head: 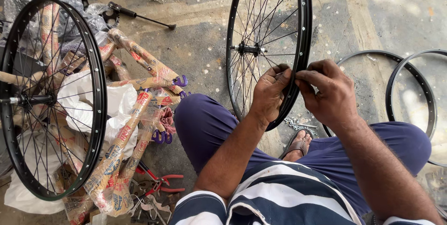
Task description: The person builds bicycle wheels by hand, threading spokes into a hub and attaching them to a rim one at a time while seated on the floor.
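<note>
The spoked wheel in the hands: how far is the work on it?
Looks done: the wheel already carries spokes from hub to rim. In hand: the left hand and right hand pinch at its rim. Apparently left: two bare rims lie on the floor, and small metal parts wait nearby.

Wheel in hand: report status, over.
Left hand and right hand both pinching the black spoked wheel at its rim. Wheel upright on the floor. Nothing blocking.

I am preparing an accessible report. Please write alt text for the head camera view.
Both hands, left hand and right hand, pinch the rim of an upright black spoked wheel. A second spoked wheel stands at left beside paper-wrapped bicycle parts.
</note>
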